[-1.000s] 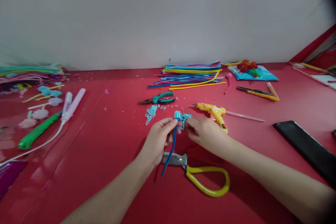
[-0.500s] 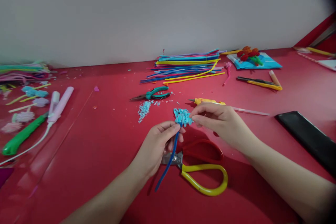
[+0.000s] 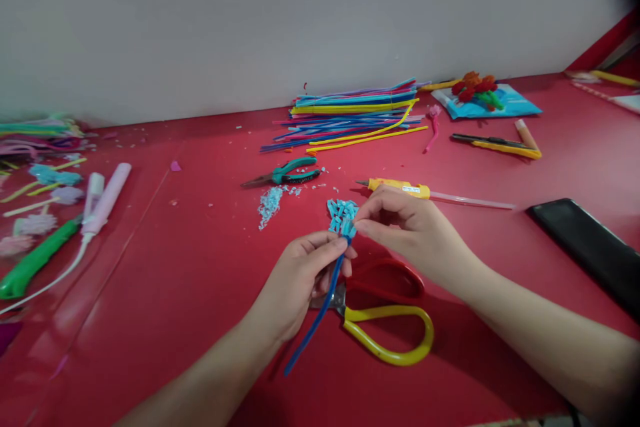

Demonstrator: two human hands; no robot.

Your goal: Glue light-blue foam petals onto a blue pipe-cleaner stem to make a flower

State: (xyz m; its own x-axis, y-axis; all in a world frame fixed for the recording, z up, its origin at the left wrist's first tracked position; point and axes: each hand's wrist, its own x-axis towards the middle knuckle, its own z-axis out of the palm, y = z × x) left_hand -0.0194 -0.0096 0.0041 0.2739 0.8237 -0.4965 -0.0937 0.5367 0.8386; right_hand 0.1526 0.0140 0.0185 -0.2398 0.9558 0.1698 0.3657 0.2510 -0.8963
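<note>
My left hand pinches a blue stem near its top, and the stem's free end hangs toward the lower left. At the top of the stem is a cluster of light blue pieces. The thumb and index finger of my right hand are closed on the right edge of this cluster. Below the hands lie large scissors with one red and one yellow handle; their blades are partly hidden by my left hand.
Pliers, light blue scraps and a yellow pen-like tool lie beyond my hands. Farther back is a bundle of coloured stems. A black phone is right; a pink glue gun and green-handled tool are left.
My right hand has moved slightly left and inward on the light blue cluster, which looks narrower. The lower end of the blue stem has swung a little to the left.
</note>
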